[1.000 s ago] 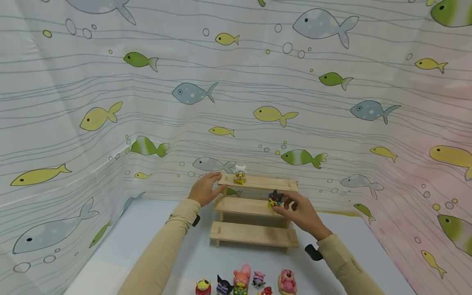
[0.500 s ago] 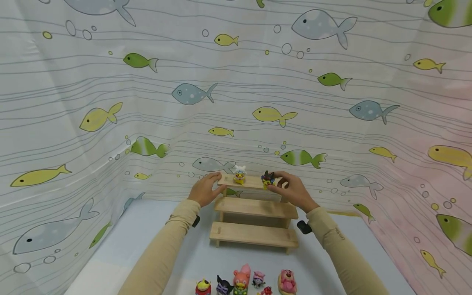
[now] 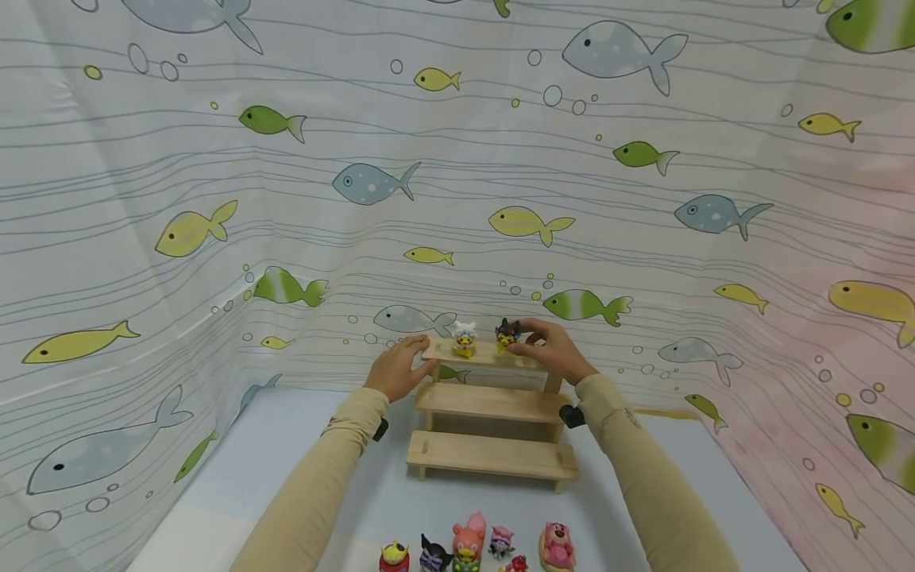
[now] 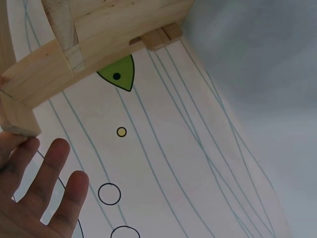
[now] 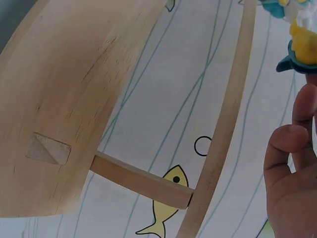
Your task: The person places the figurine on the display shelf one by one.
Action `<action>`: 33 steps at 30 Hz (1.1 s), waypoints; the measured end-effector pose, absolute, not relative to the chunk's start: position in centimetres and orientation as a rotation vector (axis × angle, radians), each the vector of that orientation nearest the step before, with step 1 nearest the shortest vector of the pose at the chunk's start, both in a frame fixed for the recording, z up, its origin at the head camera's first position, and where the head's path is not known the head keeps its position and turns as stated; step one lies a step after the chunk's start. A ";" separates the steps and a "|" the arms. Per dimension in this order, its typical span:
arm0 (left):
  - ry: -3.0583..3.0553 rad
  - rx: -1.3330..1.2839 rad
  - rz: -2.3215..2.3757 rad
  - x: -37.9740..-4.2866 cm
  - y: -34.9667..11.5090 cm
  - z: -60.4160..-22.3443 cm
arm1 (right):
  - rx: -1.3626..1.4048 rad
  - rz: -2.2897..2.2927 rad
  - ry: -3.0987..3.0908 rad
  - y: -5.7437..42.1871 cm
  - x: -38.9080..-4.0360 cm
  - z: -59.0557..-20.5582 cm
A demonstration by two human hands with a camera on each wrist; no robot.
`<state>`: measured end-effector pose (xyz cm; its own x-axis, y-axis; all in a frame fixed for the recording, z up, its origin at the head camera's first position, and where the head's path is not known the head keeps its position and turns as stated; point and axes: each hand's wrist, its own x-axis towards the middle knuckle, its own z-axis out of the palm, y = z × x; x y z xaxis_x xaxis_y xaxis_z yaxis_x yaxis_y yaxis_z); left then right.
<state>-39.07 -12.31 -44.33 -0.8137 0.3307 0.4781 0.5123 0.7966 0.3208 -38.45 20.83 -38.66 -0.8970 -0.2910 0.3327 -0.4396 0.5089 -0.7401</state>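
My right hand point(image 3: 554, 349) pinches a small yellow figurine point(image 3: 507, 335) with a dark eared hood, at the top board of a three-tier wooden display stand point(image 3: 493, 453). In the right wrist view, part of the yellow figurine point(image 5: 303, 47) shows above the fingertips at the upper right. To its left on the same board stands another yellow figurine point(image 3: 464, 340), wearing a white eared hood. My left hand point(image 3: 396, 369) grips the left end of the top board; in the left wrist view its fingers point(image 4: 74, 198) lie by the board's end point(image 4: 20, 116), some of them extended.
At the front of the white table point(image 3: 236, 477) stand several figurines, including a pink one point(image 3: 468, 544), a black-hooded one point(image 3: 433, 554) and a pink bear point(image 3: 557, 546). A fish-print sheet point(image 3: 457, 159) hangs behind and around the stand.
My right hand has lifted the dark-hooded figurine from in front of the middle tier to the top board and moved it left, nearer the white-hooded one. My left hand has stayed in place.
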 end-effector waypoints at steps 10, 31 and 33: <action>-2.571 -0.638 -0.625 -39.1 -12.4 -44.5 | 0.625 1.391 -2.680 20.4 -39.3 -39.0; -2.538 -0.651 -0.632 -39.0 -12.4 -44.5 | 0.594 1.437 -2.708 20.6 -39.4 -40.3; -2.541 -0.650 -0.630 -39.0 -12.4 -44.5 | 0.591 1.447 -2.693 20.9 -39.4 -40.5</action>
<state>-39.00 -12.37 -44.54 -0.7926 0.3317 0.5117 0.5322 0.7859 0.3149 -39.44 20.87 -40.46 -0.9276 -0.3151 0.2005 -0.3411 0.4960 -0.7985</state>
